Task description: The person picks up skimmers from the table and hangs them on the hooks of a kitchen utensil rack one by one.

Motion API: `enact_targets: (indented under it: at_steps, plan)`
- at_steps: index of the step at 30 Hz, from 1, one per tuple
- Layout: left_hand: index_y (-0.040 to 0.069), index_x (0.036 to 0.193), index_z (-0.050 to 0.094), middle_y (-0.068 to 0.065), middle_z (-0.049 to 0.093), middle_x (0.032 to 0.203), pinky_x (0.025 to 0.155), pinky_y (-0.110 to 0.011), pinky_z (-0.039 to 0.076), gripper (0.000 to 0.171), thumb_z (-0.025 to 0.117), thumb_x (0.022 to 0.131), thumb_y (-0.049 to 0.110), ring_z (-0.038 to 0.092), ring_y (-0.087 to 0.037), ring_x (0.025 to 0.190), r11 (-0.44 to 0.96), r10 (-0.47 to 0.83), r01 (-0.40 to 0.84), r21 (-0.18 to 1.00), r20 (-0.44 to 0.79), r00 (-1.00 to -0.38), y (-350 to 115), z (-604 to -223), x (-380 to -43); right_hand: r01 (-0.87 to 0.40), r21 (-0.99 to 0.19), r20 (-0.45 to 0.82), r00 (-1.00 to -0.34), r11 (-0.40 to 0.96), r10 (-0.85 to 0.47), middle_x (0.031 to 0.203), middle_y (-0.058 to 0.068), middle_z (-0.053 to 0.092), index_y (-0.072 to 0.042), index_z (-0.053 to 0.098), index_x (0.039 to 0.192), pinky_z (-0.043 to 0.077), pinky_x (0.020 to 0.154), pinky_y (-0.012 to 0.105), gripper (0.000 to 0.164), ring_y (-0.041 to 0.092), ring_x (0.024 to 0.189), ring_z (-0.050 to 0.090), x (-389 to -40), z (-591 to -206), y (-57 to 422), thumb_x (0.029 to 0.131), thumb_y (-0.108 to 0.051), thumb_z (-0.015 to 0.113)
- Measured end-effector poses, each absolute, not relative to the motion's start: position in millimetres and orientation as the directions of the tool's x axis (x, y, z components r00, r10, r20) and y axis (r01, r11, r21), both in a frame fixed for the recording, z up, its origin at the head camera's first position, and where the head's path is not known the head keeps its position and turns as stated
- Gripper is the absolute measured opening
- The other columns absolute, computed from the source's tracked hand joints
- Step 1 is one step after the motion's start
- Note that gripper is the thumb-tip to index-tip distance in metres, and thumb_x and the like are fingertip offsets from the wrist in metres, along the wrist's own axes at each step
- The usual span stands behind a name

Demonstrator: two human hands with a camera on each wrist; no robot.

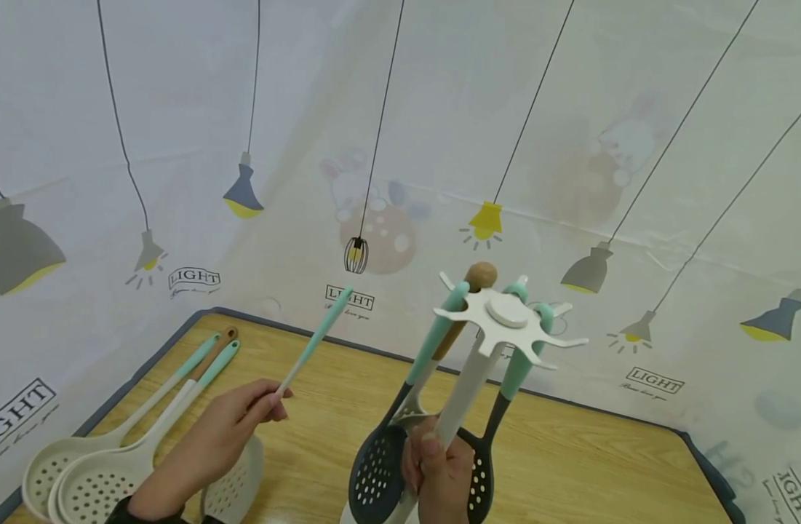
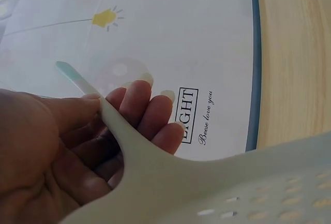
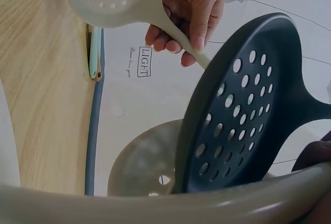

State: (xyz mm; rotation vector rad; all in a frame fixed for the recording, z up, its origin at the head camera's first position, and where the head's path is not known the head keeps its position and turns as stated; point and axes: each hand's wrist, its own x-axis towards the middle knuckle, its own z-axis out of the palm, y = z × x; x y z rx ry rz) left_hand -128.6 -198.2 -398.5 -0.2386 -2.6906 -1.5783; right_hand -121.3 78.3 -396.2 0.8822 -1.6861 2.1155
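My left hand (image 1: 226, 426) pinches a cream perforated skimmer (image 2: 142, 159) by its neck, between thumb and fingers. Its mint-tipped handle (image 1: 321, 335) points up and away, while the holed head hangs below the hand. A white utensil stand (image 1: 465, 389) rises at centre right, its post gripped by my right hand (image 1: 439, 462). Several utensils hang from the hooked top (image 1: 498, 320) of the stand. Among them are a dark skimmer (image 1: 377, 473) with a mint handle, a second dark skimmer (image 1: 482, 473) partly behind the right hand, and a pale one with a brown handle (image 1: 452, 338).
Cream perforated skimmers (image 1: 105, 477) lie stacked at the table's left, with mint and brown handles pointing away. The wood-patterned table top (image 1: 603, 451) has a dark edge. Behind it stands a pale backdrop (image 1: 426, 145) printed with lamps.
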Motion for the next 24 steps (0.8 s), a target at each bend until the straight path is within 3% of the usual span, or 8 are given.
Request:
enact_targets:
  at_steps: [5,10,18,24]
  plan:
    - [0.003,0.122,0.064,0.0,0.068,0.096,0.088,-0.028,0.059,0.029,0.043,0.11,0.02,0.069,-0.008,0.097,0.47,0.129,0.171,0.866,0.125,-0.984,-197.5,-394.3,-126.3,-0.563,-0.762,0.636,-0.743,-0.319,-0.209,0.052,0.015,0.028,0.003,0.034,0.074,0.027,0.029,0.028,0.047,0.026,0.038,0.025,-124.3,-398.3,82.2,0.113,-0.023,0.034]
    - [0.006,0.119,0.065,-0.001,0.069,0.098,0.088,-0.027,0.059,0.029,0.042,0.111,0.022,0.07,-0.009,0.099,0.458,0.116,0.18,0.871,0.143,-0.983,-194.1,-387.5,-123.8,-0.541,-0.749,0.651,-0.709,-0.384,-0.272,0.053,0.014,0.028,0.005,0.033,0.076,0.028,0.03,0.029,0.053,0.026,0.039,0.025,-128.1,-399.9,85.1,0.111,-0.036,0.032]
    - [0.009,0.122,0.066,0.003,0.071,0.098,0.087,-0.026,0.059,0.029,0.043,0.11,0.022,0.068,-0.002,0.099,0.454,0.093,0.214,0.865,0.193,-0.977,-187.5,-378.9,-117.3,-0.559,-0.659,0.749,-0.551,-0.502,-0.369,0.053,0.014,0.031,0.008,0.033,0.079,0.033,0.031,0.029,0.056,0.022,0.038,0.032,-138.6,-403.2,88.8,0.113,-0.034,0.019]
    - [0.014,0.12,0.068,0.01,0.072,0.094,0.082,-0.023,0.058,0.027,0.044,0.11,0.021,0.067,0.0,0.096,0.463,0.075,0.272,0.844,0.269,-0.96,-180.6,-373.6,-111.8,-0.494,-0.66,0.748,-0.504,-0.566,-0.432,0.054,0.018,0.032,0.01,0.032,0.08,0.037,0.031,0.031,0.056,0.025,0.039,0.034,-142.6,-402.2,91.7,0.114,-0.033,0.018]
